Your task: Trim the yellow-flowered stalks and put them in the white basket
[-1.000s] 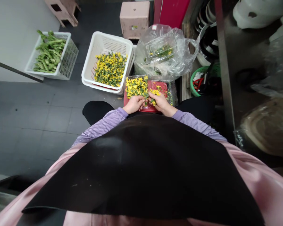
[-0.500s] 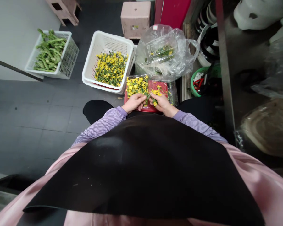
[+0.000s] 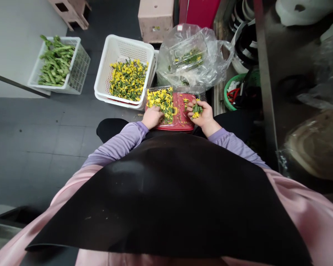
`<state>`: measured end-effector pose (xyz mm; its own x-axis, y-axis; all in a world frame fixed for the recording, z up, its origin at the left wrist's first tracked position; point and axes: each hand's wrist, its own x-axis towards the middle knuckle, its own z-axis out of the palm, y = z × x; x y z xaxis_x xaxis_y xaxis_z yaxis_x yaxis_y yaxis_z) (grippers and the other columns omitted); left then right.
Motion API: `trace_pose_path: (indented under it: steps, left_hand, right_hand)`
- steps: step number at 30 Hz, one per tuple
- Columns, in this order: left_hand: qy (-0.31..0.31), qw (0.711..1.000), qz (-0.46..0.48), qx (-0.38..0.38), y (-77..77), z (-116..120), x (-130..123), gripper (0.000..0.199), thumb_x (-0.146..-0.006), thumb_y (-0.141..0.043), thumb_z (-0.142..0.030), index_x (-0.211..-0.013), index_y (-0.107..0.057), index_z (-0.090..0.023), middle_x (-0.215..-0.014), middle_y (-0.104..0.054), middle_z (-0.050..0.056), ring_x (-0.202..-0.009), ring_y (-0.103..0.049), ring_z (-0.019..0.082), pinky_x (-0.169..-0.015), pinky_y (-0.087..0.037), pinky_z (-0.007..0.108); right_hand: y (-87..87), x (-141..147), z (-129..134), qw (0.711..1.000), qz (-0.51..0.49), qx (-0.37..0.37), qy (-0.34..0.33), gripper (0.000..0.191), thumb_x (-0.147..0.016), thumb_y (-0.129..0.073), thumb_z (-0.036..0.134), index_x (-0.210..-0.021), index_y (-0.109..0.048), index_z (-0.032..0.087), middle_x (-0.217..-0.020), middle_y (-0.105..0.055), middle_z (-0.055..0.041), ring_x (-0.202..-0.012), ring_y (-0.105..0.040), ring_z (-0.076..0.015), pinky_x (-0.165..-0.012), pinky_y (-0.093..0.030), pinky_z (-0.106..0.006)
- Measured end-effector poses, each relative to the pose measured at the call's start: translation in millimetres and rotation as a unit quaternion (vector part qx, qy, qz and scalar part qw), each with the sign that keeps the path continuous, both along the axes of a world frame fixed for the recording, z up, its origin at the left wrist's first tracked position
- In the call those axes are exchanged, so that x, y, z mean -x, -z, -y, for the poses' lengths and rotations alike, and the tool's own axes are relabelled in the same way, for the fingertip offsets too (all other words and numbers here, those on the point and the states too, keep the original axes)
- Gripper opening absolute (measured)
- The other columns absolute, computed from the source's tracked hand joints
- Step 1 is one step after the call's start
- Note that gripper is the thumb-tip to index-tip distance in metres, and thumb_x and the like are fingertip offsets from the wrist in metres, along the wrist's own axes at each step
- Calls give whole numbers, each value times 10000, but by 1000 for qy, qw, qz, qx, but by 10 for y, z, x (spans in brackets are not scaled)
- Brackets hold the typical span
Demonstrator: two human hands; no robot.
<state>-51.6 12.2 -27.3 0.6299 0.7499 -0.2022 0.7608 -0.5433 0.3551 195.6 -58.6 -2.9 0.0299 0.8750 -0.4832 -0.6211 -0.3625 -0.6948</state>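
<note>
A clear plastic box of yellow flowers with green stems (image 3: 161, 99) rests on a red tray (image 3: 180, 128) close to my body. My left hand (image 3: 153, 117) is at the box's near left edge, fingers curled down against the flowers; what its fingertips hold, if anything, is hidden. Right of the box, my right hand (image 3: 202, 113) is palm up, its fingers curled round a small bunch of yellow-flowered green stems (image 3: 197, 109). Loose yellow bits lie on the red surface between the hands.
A white basket (image 3: 102, 77) of yellow flowers stands beyond my left hand. Behind the tray is a clear plastic bag (image 3: 222, 55). A basket of green stalks (image 3: 80, 66) is far left, a green basket (image 3: 227, 99) right, a pink stool (image 3: 155, 22) behind.
My hands have moved apart from above the tray. The left went left to the box's near edge; the right moved right and turned palm up with the bunch. The view has shifted slightly.
</note>
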Motion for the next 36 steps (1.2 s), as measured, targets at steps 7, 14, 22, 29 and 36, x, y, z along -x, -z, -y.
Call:
trace_pose_path:
  steps: [7,14,22,29,36]
  left_hand:
    - [78,996,-40,26,97,-127,-266,169,-838,-618,-109,-835,-781,-151,-910,-691,122,-905,-637,218,-786,-446,305]
    - [-59,993,49,87,29,-126,-151,156,-862,-606,-107,-900,-749,-154,-845,-729,54,-802,-636,173,-815,-470,257]
    - [-49,989,-121,68,125,-5,-350,201,-917,-668,-240,-1030,-780,-116,-1098,-757,219,-1080,-731,344,-934,-529,390]
    - [-58,995,-55,52,-102,120,-315,216,-961,-587,-244,-1034,-760,-139,-992,-766,170,-1007,-734,297,-901,-529,352]
    - [-98,980,92,143,-158,121,-260,97,-892,-670,-137,-894,-764,-110,-815,-749,52,-760,-661,151,-779,-495,249]
  right_hand:
    - [81,120,43,996,-54,49,-47,237,-860,-752,278,-782,-541,204,-671,-562,29,-589,-516,-101,-518,-405,-206]
    - [242,406,-66,991,66,76,-90,285,-781,-856,150,-759,-575,196,-563,-537,34,-509,-455,-106,-479,-383,-238]
    - [265,498,-191,991,115,63,-18,230,-785,-811,94,-742,-601,178,-521,-538,38,-468,-434,-93,-418,-338,-216]
    - [233,487,-29,984,156,56,-61,189,-768,-812,84,-798,-647,169,-523,-577,53,-432,-429,-72,-407,-336,-197]
    - [232,608,-84,977,206,15,-61,287,-828,-826,155,-713,-567,199,-491,-541,64,-425,-432,-81,-429,-363,-218]
